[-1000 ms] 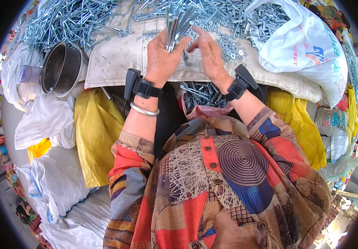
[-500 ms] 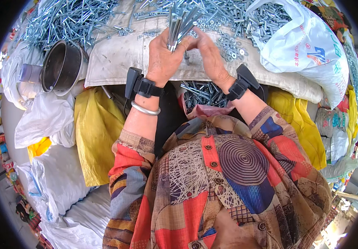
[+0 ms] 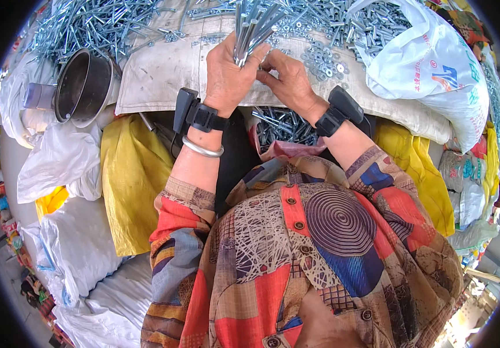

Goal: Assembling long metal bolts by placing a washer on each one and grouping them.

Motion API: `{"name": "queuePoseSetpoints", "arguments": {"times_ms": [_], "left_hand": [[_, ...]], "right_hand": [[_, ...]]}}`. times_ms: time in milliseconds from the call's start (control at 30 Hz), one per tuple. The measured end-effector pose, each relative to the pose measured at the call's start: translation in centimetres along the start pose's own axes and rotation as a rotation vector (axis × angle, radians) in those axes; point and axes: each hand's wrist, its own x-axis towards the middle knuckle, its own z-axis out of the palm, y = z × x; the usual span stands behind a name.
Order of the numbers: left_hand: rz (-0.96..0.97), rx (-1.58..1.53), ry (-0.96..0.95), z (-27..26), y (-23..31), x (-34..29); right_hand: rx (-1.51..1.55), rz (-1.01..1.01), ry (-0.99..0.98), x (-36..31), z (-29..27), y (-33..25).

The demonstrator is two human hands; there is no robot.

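Note:
My left hand [image 3: 229, 78] is closed around a bundle of long metal bolts [image 3: 254, 26], which stand upright and fan out at the top. Close by its thumb, my right hand [image 3: 290, 81] has its thumb and fingers curled together in a pinch. Whatever sits between those right fingertips is too hidden to make out. Beyond the hands, loose washers [image 3: 324, 61] lie scattered on a pale cloth [image 3: 163, 78]. Below the wrists, a pink-edged container [image 3: 285, 151] at my lap holds many metal bolt pieces [image 3: 285, 129].
A heap of long bolts [image 3: 87, 29] lies far left, and short metal tubes [image 3: 375, 26] far right. A dark round pan [image 3: 82, 87] stands left. A white plastic bag [image 3: 430, 69] rests on the right. Yellow cloth [image 3: 134, 185] and white sacks [image 3: 82, 243] hang or lie beside me.
My right hand, blurred and with fingers raised before, has curled into a pinch beside the left thumb. The left hand with its bolts has shifted slightly upward in the picture.

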Motion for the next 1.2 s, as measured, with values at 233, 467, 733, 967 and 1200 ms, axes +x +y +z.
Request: {"name": "queuePoseSetpoints", "arguments": {"times_ms": [233, 467, 733, 967, 1200], "left_hand": [[-0.021, -0.026, 0.012, 0.3, 0.6, -0.4], [0.033, -0.057, -0.005, 0.6, 0.1, -1.0], [0.064, 0.006, -0.022, 1.2, 1.2, -1.2], [-0.149, -0.121, 0.024, 0.5, 1.7, -3.5], [-0.597, -0.326, 0.01, -1.8, -0.6, -5.7]], "right_hand": [[0.091, 0.005, 0.036, -0.1, 0.3, -0.5], [0.112, 0.131, -0.03, -0.3, -0.6, 0.1], [0.035, 0.046, -0.075, -0.6, -1.2, -1.6], [-0.042, 0.175, -0.445, -3.2, -4.4, -3.0], [-0.059, 0.013, -0.28, -0.3, -5.8, -1.4]]}}
